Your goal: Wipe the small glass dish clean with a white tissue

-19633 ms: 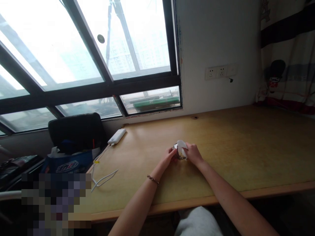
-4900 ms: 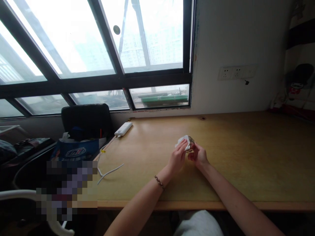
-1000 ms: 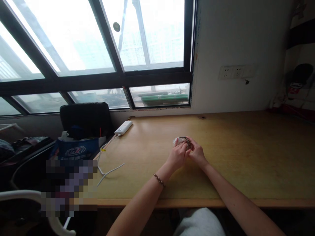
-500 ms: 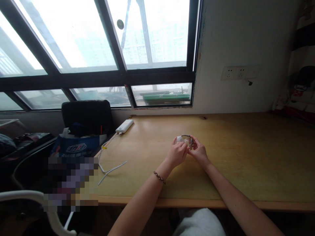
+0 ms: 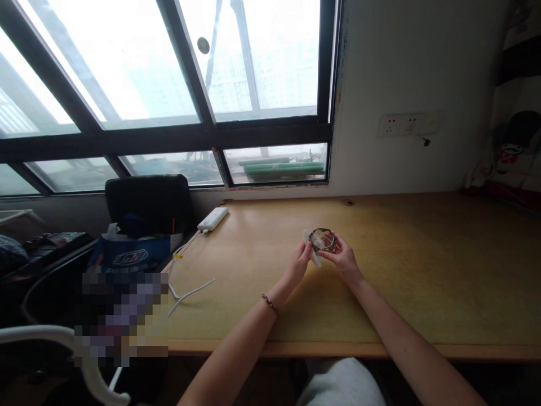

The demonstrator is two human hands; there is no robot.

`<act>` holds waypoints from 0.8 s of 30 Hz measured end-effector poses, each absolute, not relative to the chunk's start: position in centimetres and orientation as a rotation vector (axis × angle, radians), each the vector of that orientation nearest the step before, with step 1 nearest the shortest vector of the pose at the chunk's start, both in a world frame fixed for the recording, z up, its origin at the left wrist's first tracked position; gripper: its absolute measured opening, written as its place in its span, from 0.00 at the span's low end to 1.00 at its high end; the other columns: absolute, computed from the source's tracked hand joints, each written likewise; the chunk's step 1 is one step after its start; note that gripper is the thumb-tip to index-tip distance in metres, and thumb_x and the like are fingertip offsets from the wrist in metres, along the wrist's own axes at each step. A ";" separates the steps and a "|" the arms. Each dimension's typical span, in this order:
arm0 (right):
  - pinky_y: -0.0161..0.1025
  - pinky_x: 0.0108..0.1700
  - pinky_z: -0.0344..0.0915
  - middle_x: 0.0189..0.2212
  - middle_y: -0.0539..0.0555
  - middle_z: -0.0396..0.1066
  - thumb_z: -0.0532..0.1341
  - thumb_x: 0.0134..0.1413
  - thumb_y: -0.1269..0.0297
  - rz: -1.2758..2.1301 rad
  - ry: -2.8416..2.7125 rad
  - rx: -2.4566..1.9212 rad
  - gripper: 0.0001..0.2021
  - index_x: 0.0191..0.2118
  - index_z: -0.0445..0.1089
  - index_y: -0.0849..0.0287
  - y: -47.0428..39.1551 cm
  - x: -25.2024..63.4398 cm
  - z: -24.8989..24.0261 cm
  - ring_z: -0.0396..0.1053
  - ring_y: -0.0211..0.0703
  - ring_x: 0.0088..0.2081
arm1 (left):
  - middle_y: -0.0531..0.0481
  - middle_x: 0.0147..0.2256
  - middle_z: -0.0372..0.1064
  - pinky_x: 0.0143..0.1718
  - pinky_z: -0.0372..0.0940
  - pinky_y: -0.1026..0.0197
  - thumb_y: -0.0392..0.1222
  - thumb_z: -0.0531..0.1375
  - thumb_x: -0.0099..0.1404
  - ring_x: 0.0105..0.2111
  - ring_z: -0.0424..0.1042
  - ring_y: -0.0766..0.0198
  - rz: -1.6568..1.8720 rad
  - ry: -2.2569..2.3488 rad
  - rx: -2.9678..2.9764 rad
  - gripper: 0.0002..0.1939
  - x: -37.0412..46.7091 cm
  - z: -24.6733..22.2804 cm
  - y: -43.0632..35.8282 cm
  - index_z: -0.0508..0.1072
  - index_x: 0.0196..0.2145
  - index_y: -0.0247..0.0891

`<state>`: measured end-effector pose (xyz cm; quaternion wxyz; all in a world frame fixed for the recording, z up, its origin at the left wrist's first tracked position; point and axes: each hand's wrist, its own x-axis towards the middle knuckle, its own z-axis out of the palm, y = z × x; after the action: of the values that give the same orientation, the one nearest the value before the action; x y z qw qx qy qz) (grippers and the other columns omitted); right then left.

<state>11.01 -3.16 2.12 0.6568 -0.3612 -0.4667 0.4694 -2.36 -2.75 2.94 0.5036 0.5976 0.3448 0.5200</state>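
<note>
Above the middle of the table, my right hand (image 5: 344,259) is wrapped round the right side of a small, round, see-through glass cup (image 5: 323,240) with a dark rim. The cup is tilted, its mouth facing me. On its left, my left hand (image 5: 298,262) is closed on a white tissue (image 5: 315,258), which hangs down past the fingers beside the rim. The left fingertips are at the cup's edge; whether they also grip it I cannot tell. A braided bracelet (image 5: 270,304) circles my left wrist.
A white power bank (image 5: 213,219) with a white cable (image 5: 192,291) lies along the left edge of the wooden table (image 5: 422,270). Beyond that edge stand a black chair (image 5: 147,194) and a blue bag (image 5: 131,256). Wall sockets (image 5: 409,124) sit above the table's back edge.
My left hand has drawn back to the cup's left side, and the tissue that was bunched at the cup's mouth now hangs outside it. The cup's mouth shows more fully.
</note>
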 end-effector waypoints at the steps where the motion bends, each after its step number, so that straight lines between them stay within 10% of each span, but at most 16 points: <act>1: 0.45 0.49 0.61 0.48 0.60 0.61 0.68 0.26 0.68 1.065 -1.073 -0.809 0.38 0.50 0.55 0.61 -3.2 11.0 2.2 0.63 0.49 0.46 | 0.44 0.37 0.68 0.37 0.62 0.58 0.55 0.50 0.57 0.35 0.68 0.59 1.225 0.766 1.276 0.23 -2.2 2.7 -2.6 0.66 0.41 0.34; 24: 0.43 0.51 0.57 0.49 0.60 0.60 0.68 0.27 0.65 0.977 -1.230 -0.852 0.38 0.50 0.55 0.60 -2.9 11.1 1.8 0.58 0.47 0.50 | 0.48 0.25 0.68 0.21 0.58 0.68 0.50 0.61 0.48 0.20 0.64 0.70 1.165 0.788 0.935 0.18 -2.6 2.4 -2.3 0.71 0.29 0.30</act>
<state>11.13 -2.93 1.83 0.6264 -0.3717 -0.5365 0.4261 -2.64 -2.32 2.40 0.6641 0.4138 0.3489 0.5158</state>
